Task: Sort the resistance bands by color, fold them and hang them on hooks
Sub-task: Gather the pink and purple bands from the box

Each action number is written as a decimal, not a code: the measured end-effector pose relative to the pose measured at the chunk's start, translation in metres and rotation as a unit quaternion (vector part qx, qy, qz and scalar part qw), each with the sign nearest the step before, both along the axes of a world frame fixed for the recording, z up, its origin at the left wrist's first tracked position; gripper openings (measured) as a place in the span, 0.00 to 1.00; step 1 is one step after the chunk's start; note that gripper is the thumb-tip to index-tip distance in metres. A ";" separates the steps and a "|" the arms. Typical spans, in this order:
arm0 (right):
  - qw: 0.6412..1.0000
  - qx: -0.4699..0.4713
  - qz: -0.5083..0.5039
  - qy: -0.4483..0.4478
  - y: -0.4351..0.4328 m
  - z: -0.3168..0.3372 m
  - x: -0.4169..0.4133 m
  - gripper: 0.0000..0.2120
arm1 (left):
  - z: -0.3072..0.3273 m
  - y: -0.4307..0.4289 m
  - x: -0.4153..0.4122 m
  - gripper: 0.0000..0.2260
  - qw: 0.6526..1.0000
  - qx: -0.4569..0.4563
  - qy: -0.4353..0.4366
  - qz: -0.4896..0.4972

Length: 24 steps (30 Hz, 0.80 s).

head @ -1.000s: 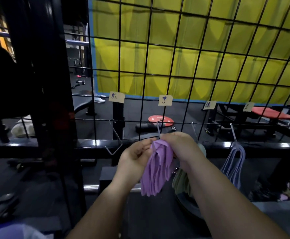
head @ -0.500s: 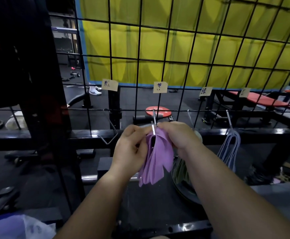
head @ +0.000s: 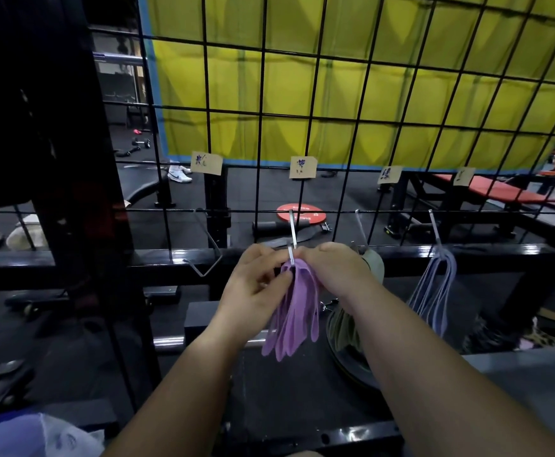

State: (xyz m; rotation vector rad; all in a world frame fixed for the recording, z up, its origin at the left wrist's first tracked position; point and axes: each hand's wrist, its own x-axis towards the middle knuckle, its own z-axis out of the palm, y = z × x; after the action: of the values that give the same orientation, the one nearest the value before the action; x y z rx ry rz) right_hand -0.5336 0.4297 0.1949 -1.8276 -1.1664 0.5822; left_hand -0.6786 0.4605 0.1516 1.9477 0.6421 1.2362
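Purple bands [head: 294,308], folded into one bunch, hang from between both sets of fingers, loops dangling below them. Left hand [head: 253,288]: fingers [head: 277,279] curled, pinching the top of the bunch. Right hand [head: 335,272]: curled over the same fold from the other side, tips hidden, apparently clamped on it. Metal hook [head: 292,230] on the wire grid [head: 262,127] drops to just above the fingertips.

Step, by my reading: hanging this colour, folding done. Cannot tell if the fold is over the hook tip yet. Next calls for seating every layer on the hook, then a gentle release.

Right of the fingers, olive bands [head: 375,265] and lilac bands [head: 434,291] already hung. Left, an empty hook [head: 210,233].
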 end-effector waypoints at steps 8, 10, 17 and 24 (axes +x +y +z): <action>0.996 -0.033 0.009 -0.078 -0.009 0.001 -0.001 0.17 | 0.003 0.003 0.006 0.10 0.994 -0.079 -0.071 -0.002; 0.993 -0.039 0.010 -0.115 -0.010 -0.002 -0.001 0.17 | 0.002 0.002 0.007 0.10 0.986 -0.136 -0.097 -0.021; 0.991 -0.058 0.033 -0.120 -0.021 -0.016 -0.008 0.12 | 0.003 -0.003 0.008 0.10 0.968 -0.206 -0.140 -0.030; 1.000 -0.020 0.016 -0.015 -0.025 -0.017 -0.007 0.15 | 0.001 -0.001 0.009 0.10 0.971 -0.195 -0.137 -0.010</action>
State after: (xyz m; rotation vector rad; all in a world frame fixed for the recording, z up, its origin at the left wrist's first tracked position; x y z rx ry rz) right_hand -0.5408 0.4045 0.1783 -1.8597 -1.2133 0.6030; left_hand -0.6698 0.4596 0.1526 1.4269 0.6619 1.2309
